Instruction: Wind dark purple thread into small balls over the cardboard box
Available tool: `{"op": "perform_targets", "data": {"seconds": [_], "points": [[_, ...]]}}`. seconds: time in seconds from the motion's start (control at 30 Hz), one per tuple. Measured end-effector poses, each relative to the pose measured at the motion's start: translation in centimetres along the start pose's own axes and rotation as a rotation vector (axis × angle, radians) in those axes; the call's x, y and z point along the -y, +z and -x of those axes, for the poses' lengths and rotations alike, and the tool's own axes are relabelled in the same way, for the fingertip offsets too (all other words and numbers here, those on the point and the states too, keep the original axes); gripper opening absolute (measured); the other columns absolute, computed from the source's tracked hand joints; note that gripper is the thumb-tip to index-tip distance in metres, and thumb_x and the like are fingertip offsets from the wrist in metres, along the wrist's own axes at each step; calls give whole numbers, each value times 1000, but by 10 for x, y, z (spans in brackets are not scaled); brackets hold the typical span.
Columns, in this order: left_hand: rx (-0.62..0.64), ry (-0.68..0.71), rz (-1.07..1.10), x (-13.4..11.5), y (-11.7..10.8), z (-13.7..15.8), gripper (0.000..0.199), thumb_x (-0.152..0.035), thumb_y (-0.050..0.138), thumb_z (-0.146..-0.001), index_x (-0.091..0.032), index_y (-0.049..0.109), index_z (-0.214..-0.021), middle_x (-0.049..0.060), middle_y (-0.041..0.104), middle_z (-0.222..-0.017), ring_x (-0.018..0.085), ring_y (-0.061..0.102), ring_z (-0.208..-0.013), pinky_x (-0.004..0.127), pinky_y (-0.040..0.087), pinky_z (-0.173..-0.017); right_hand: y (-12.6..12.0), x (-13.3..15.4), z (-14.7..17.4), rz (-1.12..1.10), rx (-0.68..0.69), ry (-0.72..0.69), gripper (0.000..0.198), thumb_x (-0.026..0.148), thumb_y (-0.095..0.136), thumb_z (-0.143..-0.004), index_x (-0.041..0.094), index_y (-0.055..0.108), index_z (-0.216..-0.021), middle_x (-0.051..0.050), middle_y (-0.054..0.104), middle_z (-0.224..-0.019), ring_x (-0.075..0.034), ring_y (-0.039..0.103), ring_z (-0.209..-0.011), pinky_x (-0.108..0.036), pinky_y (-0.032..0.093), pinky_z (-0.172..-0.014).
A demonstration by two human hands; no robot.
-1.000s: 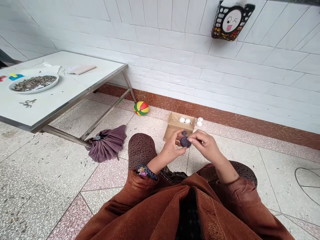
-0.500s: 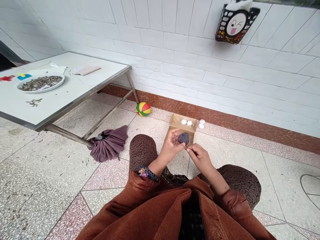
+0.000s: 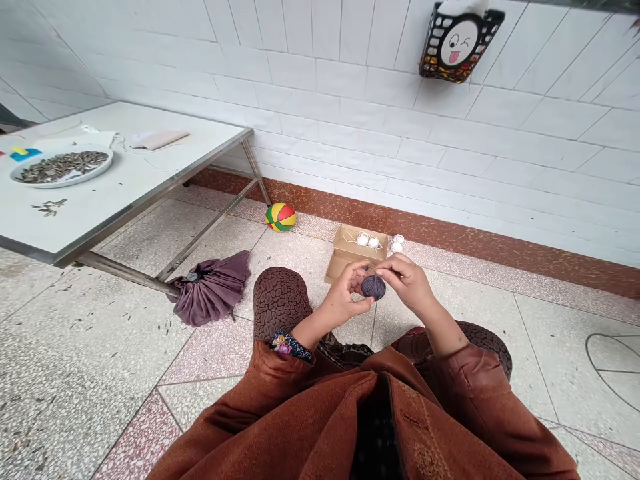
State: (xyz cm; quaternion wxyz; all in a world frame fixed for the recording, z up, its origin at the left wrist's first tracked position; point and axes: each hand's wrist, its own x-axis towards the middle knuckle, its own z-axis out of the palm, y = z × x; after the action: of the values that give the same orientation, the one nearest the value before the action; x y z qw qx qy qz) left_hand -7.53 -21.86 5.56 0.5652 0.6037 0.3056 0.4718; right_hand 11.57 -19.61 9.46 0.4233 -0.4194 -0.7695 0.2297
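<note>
A small ball of dark purple-grey yarn [image 3: 373, 287] sits between the fingertips and thumb of my left hand [image 3: 346, 293], over the floor between my knees. At the far side of the ball, the fingers of my right hand [image 3: 404, 280] are pinched together, seemingly on the yarn's strand, which is too thin to make out clearly. Just beyond my hands an open cardboard box [image 3: 343, 256] rests on the floor. White balls of string [image 3: 368, 241] lie at its back part, and more white balls [image 3: 397, 243] are beside it on the right.
On the left stands a metal-edged table [image 3: 165, 163] with a plate of seeds [image 3: 63, 165] and a folded cloth [image 3: 159, 139]. Under its edge lie a purple folded umbrella [image 3: 213, 287] and a colourful ball [image 3: 281, 217]. A black basket [image 3: 457, 43] hangs on the tiled wall.
My right hand has moved from the near side of the yarn ball up to its far side. The yarn ball sits slightly nearer to me, still in my left hand.
</note>
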Motion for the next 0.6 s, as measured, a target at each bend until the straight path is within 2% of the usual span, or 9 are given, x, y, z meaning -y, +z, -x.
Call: {"op": "perform_targets", "data": {"seconds": [0.13,0.3,0.43,0.6], "points": [[24,-22,238,-4,0,0,70,-25,79,-77,-29,46,-139,3,57,-108,14,61,-93,30,49,-84,16,-19,8,-37,-78,108,26,42,59,-98,23,69,-85,-3,68,-82,-19,61,-76,-33,50,-73],[-181,-16,330,1,-3,-4,63,-30,80,-76,-26,52,-133,4,61,-109,18,61,-105,35,48,-96,40,-24,39,-38,-56,163,28,43,53,-101,23,66,-87,-3,67,-81,-18,62,-74,-31,50,-71],[-311,-54,233,9,-5,-6,57,-26,76,-77,-25,53,-129,5,61,-115,17,63,-104,35,50,-95,44,-13,55,1,27,107,29,43,52,-102,23,66,-86,-3,66,-79,-19,64,-75,-32,51,-71],[-314,-64,-36,18,-6,-7,49,-20,73,-74,-22,59,-121,7,58,-116,16,64,-96,28,53,-79,34,7,54,30,96,19,25,38,52,-104,25,68,-91,-3,64,-78,-20,63,-74,-32,51,-69]]}}
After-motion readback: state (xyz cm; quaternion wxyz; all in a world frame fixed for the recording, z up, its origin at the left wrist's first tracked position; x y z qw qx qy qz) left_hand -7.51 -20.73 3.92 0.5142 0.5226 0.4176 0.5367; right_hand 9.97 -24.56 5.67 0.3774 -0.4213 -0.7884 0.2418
